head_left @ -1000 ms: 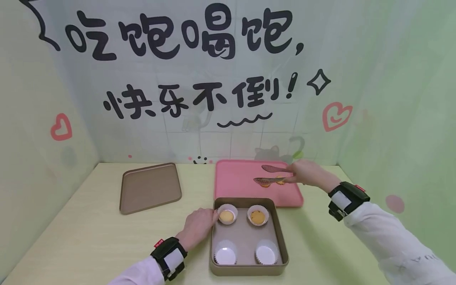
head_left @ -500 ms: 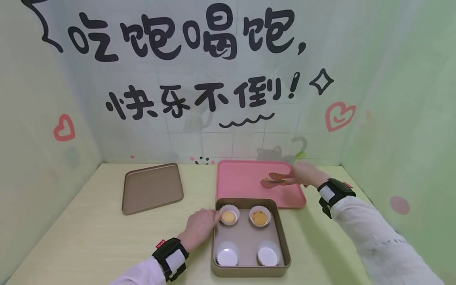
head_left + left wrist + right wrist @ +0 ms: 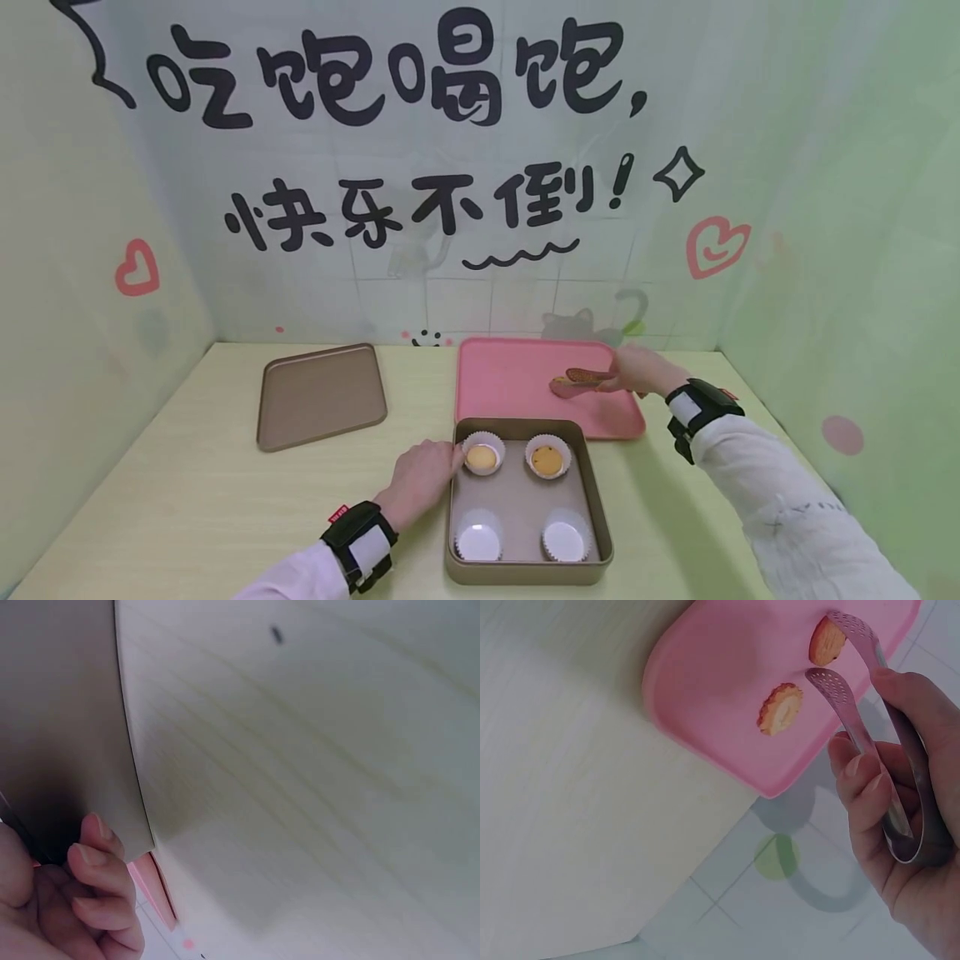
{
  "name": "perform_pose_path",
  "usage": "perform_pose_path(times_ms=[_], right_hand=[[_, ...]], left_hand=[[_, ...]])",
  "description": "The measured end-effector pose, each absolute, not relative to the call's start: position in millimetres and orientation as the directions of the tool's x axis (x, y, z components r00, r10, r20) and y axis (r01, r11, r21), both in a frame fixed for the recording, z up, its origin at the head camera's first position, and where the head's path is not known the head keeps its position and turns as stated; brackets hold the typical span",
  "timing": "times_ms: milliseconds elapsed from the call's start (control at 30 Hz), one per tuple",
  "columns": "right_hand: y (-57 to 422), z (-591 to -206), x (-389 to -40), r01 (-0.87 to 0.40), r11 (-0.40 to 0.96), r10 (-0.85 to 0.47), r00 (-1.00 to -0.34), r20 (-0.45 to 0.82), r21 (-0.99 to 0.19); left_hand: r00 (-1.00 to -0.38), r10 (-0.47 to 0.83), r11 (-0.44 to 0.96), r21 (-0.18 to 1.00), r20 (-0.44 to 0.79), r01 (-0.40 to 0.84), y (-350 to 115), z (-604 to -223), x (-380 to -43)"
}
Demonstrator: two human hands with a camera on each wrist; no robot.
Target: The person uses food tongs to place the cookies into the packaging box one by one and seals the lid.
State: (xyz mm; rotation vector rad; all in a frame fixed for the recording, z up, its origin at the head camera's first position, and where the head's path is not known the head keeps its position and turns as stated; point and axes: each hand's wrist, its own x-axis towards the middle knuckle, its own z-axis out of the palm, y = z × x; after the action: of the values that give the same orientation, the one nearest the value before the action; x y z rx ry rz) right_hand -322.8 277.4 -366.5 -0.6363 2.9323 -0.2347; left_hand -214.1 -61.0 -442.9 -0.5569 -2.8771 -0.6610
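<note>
My left hand grips the left rim of a deep brown baking pan, thumb at the rim and fingers curled outside the wall. In the pan stand several white paper cups; a pale round cookie sits in the back left cup and a speckled cookie in the back right one. My right hand holds perforated metal tongs over a pink tray. Between the parted tong tips lies a reddish-edged tan piece. Beside it lies a scalloped, pale-centred piece.
A flat brown tray lies at the back left of the wooden table. The pink tray touches or nearly touches the pan's far edge. A printed cloth backdrop rises behind the table.
My right hand has drawn slightly toward me and lowered the tongs to the pink tray, and their tips have come closer together. The left hand keeps its hold on the pan.
</note>
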Motion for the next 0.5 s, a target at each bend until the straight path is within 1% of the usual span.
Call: perform_pose_path(times_ms=[167, 367, 500], right_hand=[[278.8, -368.9, -323.1, -0.394, 0.893, -0.422, -0.902, -0.097, -0.216], [280.6, -368.9, -322.4, -0.357, 0.899, -0.394, -0.912, -0.113, -0.252], [279.9, -364.1, -319.0, -0.379, 0.885, -0.415, -0.905, -0.092, -0.270]], left_hand=[[-0.926, 0.320, 0.835, 0.401, 0.202, 0.376, -60.9, -443.0, -212.7], [-0.925, 0.315, 0.833, 0.407, 0.210, 0.376, -61.0, -442.5, -212.8], [-0.923, 0.322, 0.829, 0.409, 0.211, 0.382, -61.6, -441.6, -213.2]])
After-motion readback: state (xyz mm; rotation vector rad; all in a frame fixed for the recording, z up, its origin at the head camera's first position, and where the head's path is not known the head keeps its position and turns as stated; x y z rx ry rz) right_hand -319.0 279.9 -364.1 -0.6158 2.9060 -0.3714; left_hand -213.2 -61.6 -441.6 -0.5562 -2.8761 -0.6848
